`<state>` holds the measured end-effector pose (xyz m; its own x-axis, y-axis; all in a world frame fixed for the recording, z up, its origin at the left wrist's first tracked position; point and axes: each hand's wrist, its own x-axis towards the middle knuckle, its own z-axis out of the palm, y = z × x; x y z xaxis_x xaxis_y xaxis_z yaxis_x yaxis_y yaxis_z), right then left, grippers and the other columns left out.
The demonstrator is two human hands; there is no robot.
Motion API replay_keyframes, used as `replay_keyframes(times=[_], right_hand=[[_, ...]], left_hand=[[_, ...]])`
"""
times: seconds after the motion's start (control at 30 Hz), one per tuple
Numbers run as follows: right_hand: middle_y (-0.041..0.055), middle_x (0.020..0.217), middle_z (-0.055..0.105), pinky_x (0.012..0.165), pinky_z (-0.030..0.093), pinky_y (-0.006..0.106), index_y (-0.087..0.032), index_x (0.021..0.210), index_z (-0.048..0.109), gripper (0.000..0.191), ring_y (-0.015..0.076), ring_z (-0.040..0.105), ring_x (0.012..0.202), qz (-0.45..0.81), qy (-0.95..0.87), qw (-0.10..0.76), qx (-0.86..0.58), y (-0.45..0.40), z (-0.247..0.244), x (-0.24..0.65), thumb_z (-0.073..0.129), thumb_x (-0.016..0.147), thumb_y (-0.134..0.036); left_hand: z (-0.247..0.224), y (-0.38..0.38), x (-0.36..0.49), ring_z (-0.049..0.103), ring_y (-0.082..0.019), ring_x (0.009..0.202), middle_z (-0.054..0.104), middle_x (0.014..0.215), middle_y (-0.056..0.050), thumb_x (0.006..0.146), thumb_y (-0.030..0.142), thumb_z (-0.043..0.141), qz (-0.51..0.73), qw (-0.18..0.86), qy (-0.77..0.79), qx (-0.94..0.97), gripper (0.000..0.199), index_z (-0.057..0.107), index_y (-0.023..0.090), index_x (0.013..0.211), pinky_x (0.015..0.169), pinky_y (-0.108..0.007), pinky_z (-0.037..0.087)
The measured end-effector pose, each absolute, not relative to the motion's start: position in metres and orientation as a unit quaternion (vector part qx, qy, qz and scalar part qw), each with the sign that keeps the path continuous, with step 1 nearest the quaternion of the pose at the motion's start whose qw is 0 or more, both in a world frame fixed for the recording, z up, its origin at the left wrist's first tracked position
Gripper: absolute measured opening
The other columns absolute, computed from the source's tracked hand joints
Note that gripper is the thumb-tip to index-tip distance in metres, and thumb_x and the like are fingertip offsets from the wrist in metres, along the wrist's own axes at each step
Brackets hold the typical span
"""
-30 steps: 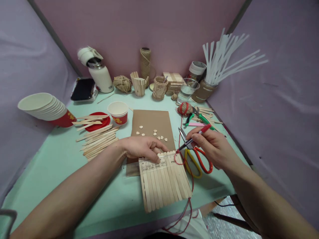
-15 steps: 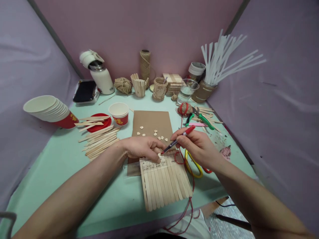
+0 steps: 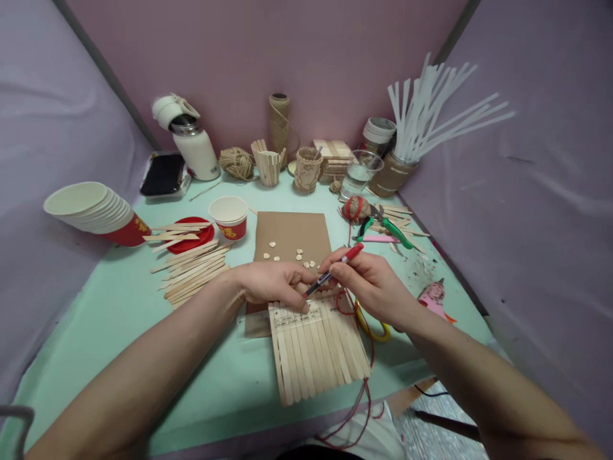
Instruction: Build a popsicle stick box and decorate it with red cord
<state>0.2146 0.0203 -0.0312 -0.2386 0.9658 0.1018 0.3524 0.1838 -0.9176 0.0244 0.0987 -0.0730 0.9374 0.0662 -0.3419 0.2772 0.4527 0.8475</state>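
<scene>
My right hand (image 3: 371, 281) grips a pen (image 3: 330, 273) with a red cap on its back end. The tip points down between the thumb and fingers of my left hand (image 3: 275, 285). That hand is pinched closed on what looks like a small wooden heart, mostly hidden by the fingers. Below both hands lies a panel of craft sticks (image 3: 316, 361), with a clear printed strip (image 3: 299, 316) across its upper part. Red yarn (image 3: 371, 345) runs along the panel's right edge. Several loose wooden hearts (image 3: 299, 252) rest on a brown board (image 3: 292, 227) beyond my hands.
Left are loose craft sticks (image 3: 196, 275), a red lid (image 3: 208, 237), a paper cup (image 3: 228, 217) and stacked cups (image 3: 90, 211). Right are yellow-handled scissors (image 3: 382, 332), green-handled pliers (image 3: 397, 235) and a pink glue-like tube (image 3: 432, 297). A water cup (image 3: 357, 179) and a bottle (image 3: 198, 153) stand behind.
My right hand and the pen have shifted slightly left and down, so the pen tip sits deeper between the left fingers. The pink tube shows more. My left hand has barely moved.
</scene>
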Motion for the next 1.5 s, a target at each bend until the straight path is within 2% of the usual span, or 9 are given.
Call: replay_keyframes(times=[0.1,0.3,0.57,0.77,0.9,1.0,1.13,1.23,1.5], right_hand=[[0.0019,0.078,0.065,0.065,0.047,0.025,-0.016,0.083,0.065,0.024,0.0122,0.060,0.070,0.397,-0.673,0.373,-0.500,0.020,-0.032,0.218,0.050,0.093,-0.032],[0.0020,0.076,0.063,0.061,0.045,0.024,-0.016,0.086,0.065,0.026,0.0118,0.057,0.066,0.373,-0.672,0.366,-0.525,0.018,-0.033,0.230,0.049,0.093,-0.036],[0.0015,0.075,0.061,0.063,0.044,0.025,-0.018,0.082,0.065,0.025,0.0119,0.056,0.067,0.345,-0.660,0.390,-0.541,0.013,-0.029,0.247,0.051,0.094,-0.035],[-0.0025,0.064,0.057,0.056,0.042,0.025,-0.022,0.106,0.062,0.021,0.0115,0.053,0.057,0.372,-0.618,0.436,-0.538,0.007,-0.031,0.250,0.048,0.095,-0.033],[0.0013,0.087,0.063,0.074,0.047,0.030,-0.022,0.099,0.058,0.012,0.0148,0.060,0.080,0.351,-0.656,0.376,-0.553,0.007,-0.036,0.245,0.058,0.089,-0.028],[0.0020,0.098,0.062,0.085,0.046,0.033,-0.023,0.102,0.053,0.021,0.0175,0.059,0.094,0.389,-0.664,0.321,-0.551,0.010,-0.041,0.240,0.063,0.084,-0.027],[-0.0008,0.094,0.060,0.068,0.049,0.029,-0.025,0.104,0.044,0.033,0.0130,0.059,0.076,0.536,-0.591,0.287,-0.530,0.015,-0.046,0.233,0.066,0.079,-0.025],[-0.0043,0.087,0.057,0.054,0.045,0.023,-0.025,0.103,0.040,0.038,0.0082,0.053,0.060,0.628,-0.530,0.268,-0.503,0.018,-0.048,0.230,0.067,0.076,-0.022],[-0.0073,0.072,0.055,0.049,0.042,0.021,-0.024,0.101,0.039,0.040,0.0079,0.052,0.052,0.662,-0.492,0.268,-0.497,0.022,-0.051,0.227,0.068,0.074,-0.020]], left_hand=[[-0.072,0.099,0.024,0.055,-0.007,0.063,0.066,0.079,0.003,0.072,0.012,0.070,-0.072,0.836,0.168,0.518,0.038,0.064,0.017,0.110,0.056,-0.016,0.038],[-0.073,0.098,0.023,0.062,-0.010,0.065,0.070,0.078,0.001,0.071,0.013,0.072,-0.078,0.842,0.194,0.497,0.035,0.066,0.017,0.105,0.059,-0.019,0.044],[-0.074,0.099,0.023,0.067,-0.012,0.069,0.074,0.083,-0.001,0.070,0.014,0.074,-0.084,0.844,0.199,0.490,0.044,0.065,0.019,0.112,0.062,-0.022,0.049],[-0.071,0.099,0.024,0.064,-0.011,0.062,0.072,0.078,0.001,0.070,0.014,0.073,-0.074,0.838,0.194,0.505,0.044,0.065,0.019,0.113,0.056,-0.020,0.045],[-0.070,0.099,0.024,0.059,-0.010,0.057,0.070,0.073,0.001,0.071,0.013,0.072,-0.073,0.823,0.200,0.527,0.075,0.043,0.019,0.140,0.052,-0.019,0.038],[-0.068,0.099,0.024,0.056,-0.009,0.056,0.068,0.071,0.002,0.071,0.011,0.070,-0.069,0.817,0.211,0.533,0.093,0.022,0.017,0.150,0.054,-0.019,0.036],[-0.067,0.098,0.023,0.055,-0.008,0.055,0.066,0.069,0.004,0.072,0.008,0.069,-0.062,0.824,0.208,0.523,0.098,0.013,0.019,0.152,0.055,-0.019,0.036],[-0.068,0.097,0.023,0.054,-0.007,0.054,0.065,0.066,0.006,0.073,0.007,0.068,-0.057,0.827,0.201,0.521,0.098,0.012,0.020,0.152,0.054,-0.018,0.034],[-0.070,0.098,0.023,0.046,-0.005,0.046,0.062,0.061,0.008,0.071,0.006,0.067,-0.059,0.822,0.201,0.529,0.098,0.012,0.018,0.151,0.047,-0.016,0.027]])
